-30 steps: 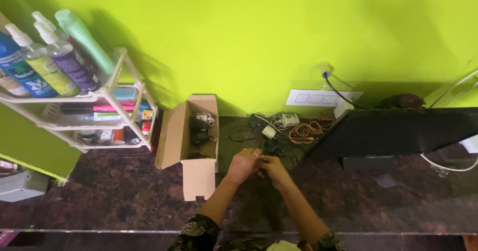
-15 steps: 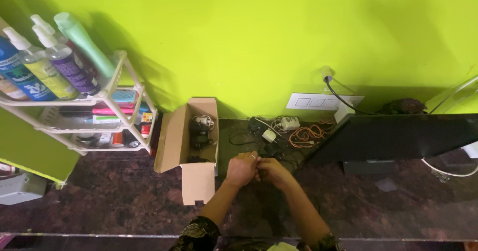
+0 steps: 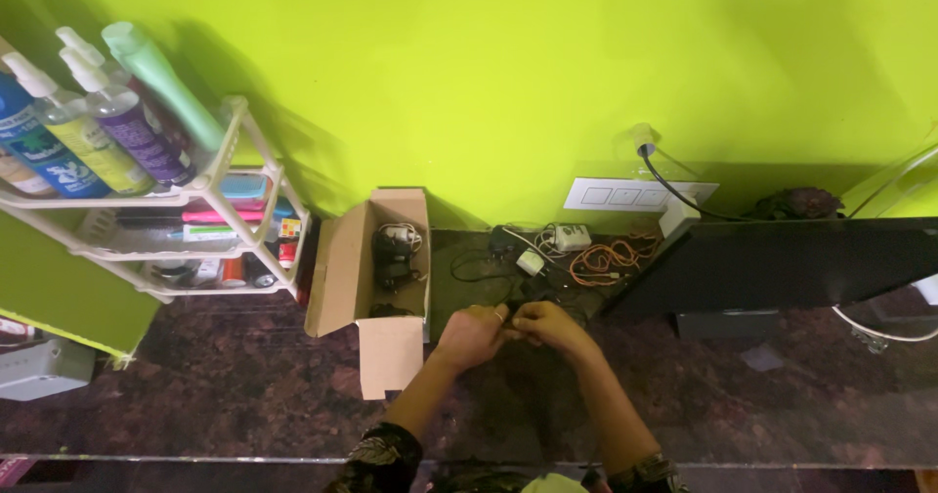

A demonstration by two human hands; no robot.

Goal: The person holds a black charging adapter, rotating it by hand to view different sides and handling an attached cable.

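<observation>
Meeting over one dark counter, the left hand and right hand pinch something too small to tell. One open cardboard box sits just left; one orange cable lies beyond.

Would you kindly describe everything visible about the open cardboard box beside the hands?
The cardboard box is plain brown, narrow and open-topped, with flaps splayed to the left and toward the viewer. It sits on the dark stone counter, its far end against the green wall. Inside lie dark gadgets and a coiled white cable. Neither hand touches it; the left hand is nearest.
</observation>
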